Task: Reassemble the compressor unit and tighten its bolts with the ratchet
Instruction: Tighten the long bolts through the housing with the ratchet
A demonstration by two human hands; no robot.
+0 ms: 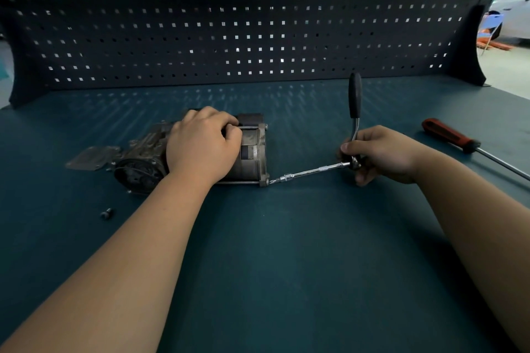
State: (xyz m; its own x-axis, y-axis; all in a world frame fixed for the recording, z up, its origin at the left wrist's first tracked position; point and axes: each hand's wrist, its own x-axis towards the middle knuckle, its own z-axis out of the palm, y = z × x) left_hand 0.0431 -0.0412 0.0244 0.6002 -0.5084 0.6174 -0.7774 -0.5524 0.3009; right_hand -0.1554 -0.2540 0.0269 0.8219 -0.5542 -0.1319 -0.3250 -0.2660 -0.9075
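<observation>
The grey metal compressor unit [252,149] lies on its side on the blue bench, left of centre. My left hand [200,143] grips its top, fingers curled over the body and covering much of it. A ratchet [354,100] with a black handle stands upright to the right. Its chrome extension bar [312,171] runs left to a bolt at the lower right corner of the compressor's end plate. My right hand [381,155] holds the ratchet at its head, thumb on the near side.
A loose bolt [106,213] lies on the bench at the near left. A flat metal plate [91,157] lies left of the compressor. A red-handled screwdriver [450,135] lies at the right. A dark pegboard [243,23] closes off the back of the bench.
</observation>
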